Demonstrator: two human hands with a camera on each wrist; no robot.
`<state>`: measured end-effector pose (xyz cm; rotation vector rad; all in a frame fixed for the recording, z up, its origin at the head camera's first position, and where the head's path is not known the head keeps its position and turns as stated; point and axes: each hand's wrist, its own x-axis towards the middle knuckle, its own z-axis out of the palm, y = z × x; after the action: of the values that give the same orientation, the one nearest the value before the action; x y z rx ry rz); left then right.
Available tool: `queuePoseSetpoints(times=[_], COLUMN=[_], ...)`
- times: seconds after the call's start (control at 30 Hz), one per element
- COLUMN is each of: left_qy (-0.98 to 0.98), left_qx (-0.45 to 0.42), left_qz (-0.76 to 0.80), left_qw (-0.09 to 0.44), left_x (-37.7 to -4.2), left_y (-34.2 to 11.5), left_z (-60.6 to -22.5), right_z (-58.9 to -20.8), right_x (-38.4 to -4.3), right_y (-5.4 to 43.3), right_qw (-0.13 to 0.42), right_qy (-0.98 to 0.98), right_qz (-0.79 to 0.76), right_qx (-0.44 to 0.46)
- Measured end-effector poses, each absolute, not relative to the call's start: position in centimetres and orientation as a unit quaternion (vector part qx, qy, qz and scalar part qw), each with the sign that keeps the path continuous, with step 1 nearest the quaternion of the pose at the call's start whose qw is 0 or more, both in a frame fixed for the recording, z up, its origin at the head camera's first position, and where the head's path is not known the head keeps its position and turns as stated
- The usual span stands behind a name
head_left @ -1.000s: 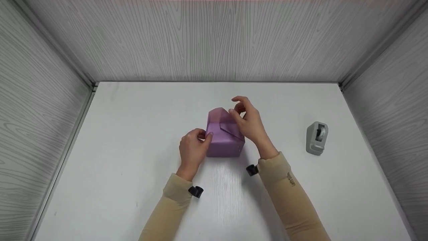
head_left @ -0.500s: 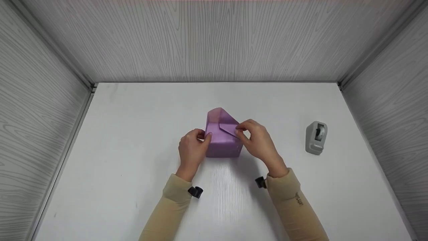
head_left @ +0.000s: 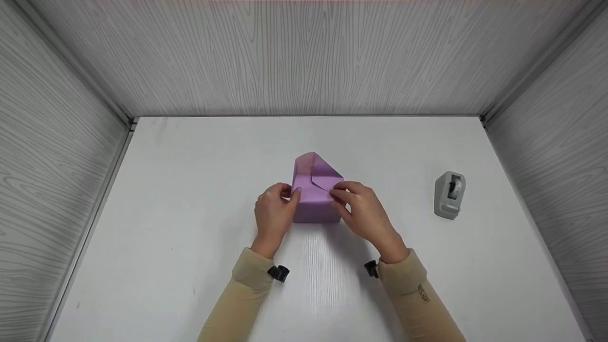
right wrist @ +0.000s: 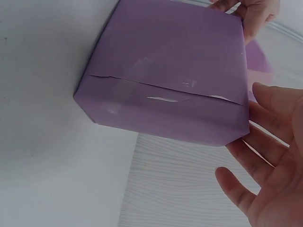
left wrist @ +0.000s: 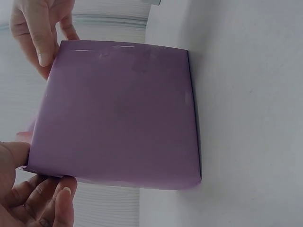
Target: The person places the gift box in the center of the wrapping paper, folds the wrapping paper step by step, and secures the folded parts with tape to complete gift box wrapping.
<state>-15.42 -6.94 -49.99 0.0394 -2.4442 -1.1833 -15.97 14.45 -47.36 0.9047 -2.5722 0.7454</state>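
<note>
A purple paper box (head_left: 316, 211) stands on the table, a loose peaked flap (head_left: 323, 167) rising at its far end. Along its left edge my left hand (head_left: 273, 209) holds it, thumb on top and fingers against the side. My right hand (head_left: 365, 211) touches the right edge of the top with fairly straight fingers, its thumb apart from them. In the right wrist view, slits and shiny patches mark the box's side (right wrist: 175, 52), and the right fingers (right wrist: 255, 156) lie against its corner. The left fingers (left wrist: 45, 201) reach under the box's edge in the left wrist view.
A grey tape dispenser (head_left: 449, 194) with a roll in it stands on the white table (head_left: 190, 156) to the right. Wood-grain panels (head_left: 304, 57) enclose the table at the back and both sides. Black wrist cameras (head_left: 279, 273) sit on both cuffs.
My right hand has come down from above the far right of the box to its near right edge. The slanted top fold lies flatter. My left hand has stayed in place.
</note>
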Motion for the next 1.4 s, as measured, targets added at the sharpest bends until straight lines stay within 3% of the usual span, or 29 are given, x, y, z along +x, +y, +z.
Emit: queuePoseSetpoints(times=[0.2,0.53,0.83,1.13,1.4], left_qy=[-0.882,-0.868,-0.833,-0.841,-0.867], left_qx=[0.005,-0.013,-0.027,-0.035,-0.024], left_qz=[-0.421,-0.457,-0.497,-0.486,-0.421], left_qw=[0.211,0.194,0.24,0.235,0.265], left_x=[-15.3,-14.5,-13.5,-13.4,-13.6], left_y=[-6.9,-7.2,-7.5,-7.6,-7.5], left_z=[-50.0,-49.5,-49.8,-49.9,-49.9], right_z=[-48.0,-48.5,-48.7,-48.6,-48.7], right_x=[-15.8,-15.9,-15.9,-15.5,-15.5], right_y=[14.4,14.7,14.9,14.8,14.8], right_qw=[0.183,0.181,0.173,0.169,0.169], right_qy=[-0.897,-0.891,-0.888,-0.888,-0.893], right_qz=[0.249,0.274,0.284,0.294,0.286], right_qx=[0.316,0.315,0.317,0.31,0.305])
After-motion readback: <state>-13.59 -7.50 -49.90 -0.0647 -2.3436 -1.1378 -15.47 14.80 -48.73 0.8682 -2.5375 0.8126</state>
